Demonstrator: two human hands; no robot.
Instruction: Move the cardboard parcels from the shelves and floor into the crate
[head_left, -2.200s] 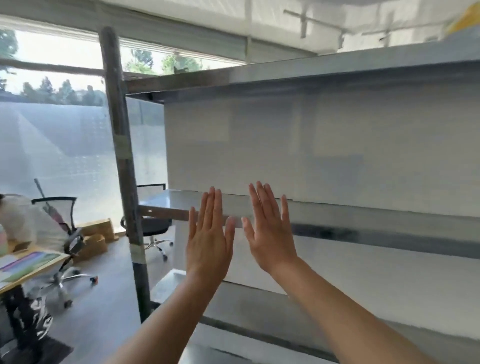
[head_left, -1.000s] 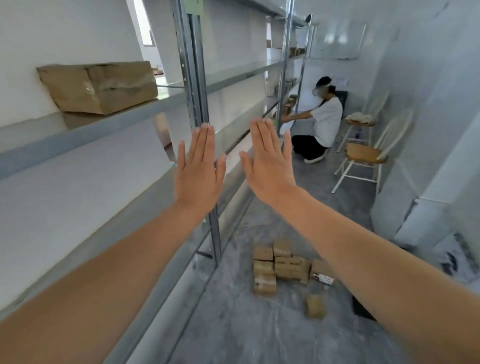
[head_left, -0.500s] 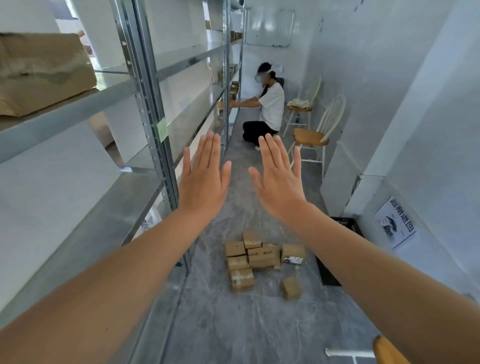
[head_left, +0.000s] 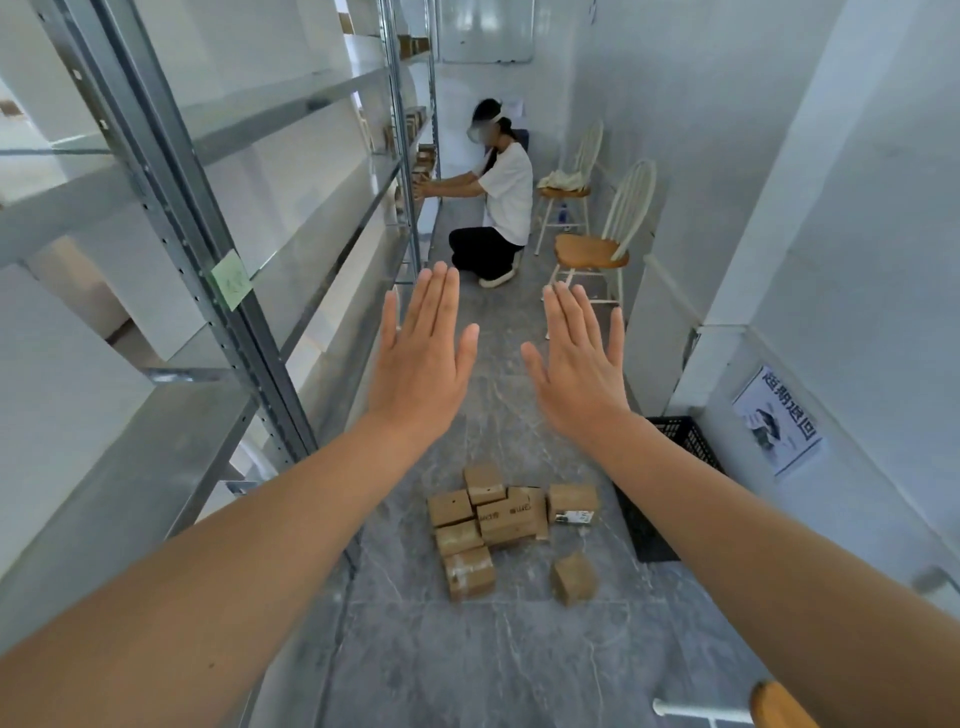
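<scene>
Swung round off the shelves, and the cardboard parcels are now dead ahead!
Left hand and right hand both up, flat, fingers straight, holding nothing; the parcels sit clustered on the floor just beside the black crate, so picking looks ready to start.

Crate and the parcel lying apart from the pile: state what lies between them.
Nothing but bare grey floor separates the crate from the stray parcel, as the head view shows.
</scene>
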